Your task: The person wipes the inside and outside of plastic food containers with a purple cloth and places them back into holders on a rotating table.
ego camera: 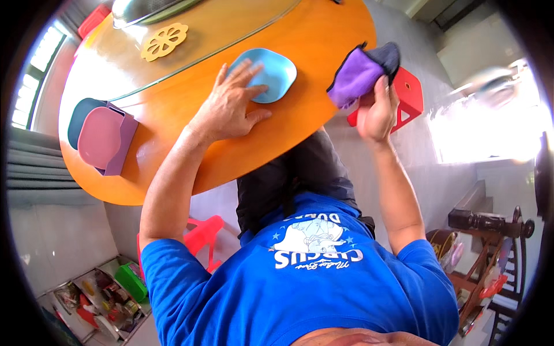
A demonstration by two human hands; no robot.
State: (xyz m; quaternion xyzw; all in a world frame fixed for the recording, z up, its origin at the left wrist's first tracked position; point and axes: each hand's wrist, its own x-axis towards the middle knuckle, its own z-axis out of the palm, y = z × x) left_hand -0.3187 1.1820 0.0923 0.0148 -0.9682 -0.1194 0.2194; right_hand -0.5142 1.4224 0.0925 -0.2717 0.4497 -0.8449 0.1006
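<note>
A light blue plate with rounded corners (277,78) lies on the orange table (173,116). My left hand (231,104) is over its left part with fingers spread, slightly blurred; whether the fingertips touch the plate cannot be told. To the right, beyond the table's edge, my right hand (381,108) grips a folded cloth (357,75), purple on one face and dark grey on the other, with black edging. At the table's left end a purple holder (125,145) contains a pink plate (99,137) and a dark teal one (80,119).
A yellow flower-shaped trivet (164,42) lies at the back, near a mesh food cover (147,8). Red plastic stools stand right of the table (409,93) and below it (203,235). A rack with assorted items (104,298) is at lower left, a wooden stair railing (484,222) at right.
</note>
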